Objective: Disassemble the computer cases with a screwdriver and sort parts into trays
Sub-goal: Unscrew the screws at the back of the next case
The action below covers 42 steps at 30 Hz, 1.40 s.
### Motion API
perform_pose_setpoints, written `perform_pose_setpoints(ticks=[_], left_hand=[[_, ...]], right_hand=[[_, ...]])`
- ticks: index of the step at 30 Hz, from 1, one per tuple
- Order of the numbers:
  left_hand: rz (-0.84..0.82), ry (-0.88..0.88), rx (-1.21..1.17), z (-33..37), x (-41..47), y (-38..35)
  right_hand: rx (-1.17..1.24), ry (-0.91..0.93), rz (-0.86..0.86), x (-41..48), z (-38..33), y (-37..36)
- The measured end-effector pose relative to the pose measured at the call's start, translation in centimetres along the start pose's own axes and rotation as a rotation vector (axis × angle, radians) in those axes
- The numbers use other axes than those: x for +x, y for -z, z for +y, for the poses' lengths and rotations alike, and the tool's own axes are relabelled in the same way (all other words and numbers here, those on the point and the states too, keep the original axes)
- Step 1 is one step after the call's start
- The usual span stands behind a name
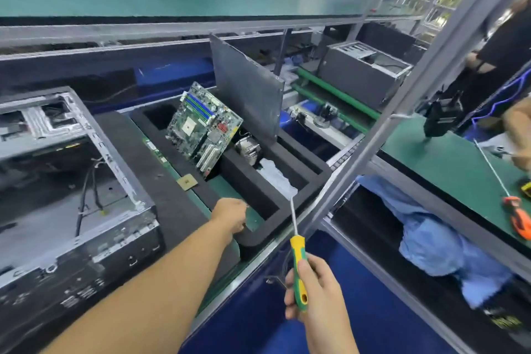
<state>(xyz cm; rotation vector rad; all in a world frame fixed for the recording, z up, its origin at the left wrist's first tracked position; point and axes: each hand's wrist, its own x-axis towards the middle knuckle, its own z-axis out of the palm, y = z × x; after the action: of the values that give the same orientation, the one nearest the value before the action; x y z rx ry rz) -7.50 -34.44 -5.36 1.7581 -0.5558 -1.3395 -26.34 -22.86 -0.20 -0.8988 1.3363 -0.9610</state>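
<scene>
Right hand [314, 293] grips screwdriver [297, 251]; tip points away.

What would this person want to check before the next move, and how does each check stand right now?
1. Grip on the screwdriver: ok, the right hand wraps its handle.
2. The left hand free of parts: cannot tell, its fingers are hidden at the foam tray.
3. The motherboard stowed: ok, it leans in a tray compartment.
4. The computer case opened: ok, its side is off.
5. Case stripped: not ok, cables show inside.
</scene>
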Motion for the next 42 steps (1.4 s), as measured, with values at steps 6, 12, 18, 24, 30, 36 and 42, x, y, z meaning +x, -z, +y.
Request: perform_pose_setpoints(ticks=[6,12,18,24,30,36,42], left_hand=[[0.035,-0.041,-0.101,-0.6,-2.6,2.3],[-0.132,-0.302,0.093,0.8,-14.5,10.0],[0.197,-0.597,0.489,0.9,-23.7,26.2],[0.548,-0.096,1.156,-2.5,-20.6,36.4],[0.594,-0.095,1.374,-5.8,-18.2,37.8],[0.612,-0.158,1.36,-6.2,-17.6,38.1],[0.615,-0.166,1.338,-6.1,-17.2,38.3]], right_hand=[[-0.025,-0.05,-0.045,0.4,2.2,-2.3],[0.334,-0.124,-0.096,-6.7,6.1,-9.8],[0.305,-0.177,-0.191,-17.4,12.8,-17.2],[-0.041,-0.175,-0.272,-24.0,18.4,-22.0],[-0.539,0.045,-0.239,-24.8,19.2,-22.0],[-0.652,0.147,-0.211,-24.0,19.3,-23.1],[-0.751,0.221,-0.174,-23.9,19.9,-23.4]])
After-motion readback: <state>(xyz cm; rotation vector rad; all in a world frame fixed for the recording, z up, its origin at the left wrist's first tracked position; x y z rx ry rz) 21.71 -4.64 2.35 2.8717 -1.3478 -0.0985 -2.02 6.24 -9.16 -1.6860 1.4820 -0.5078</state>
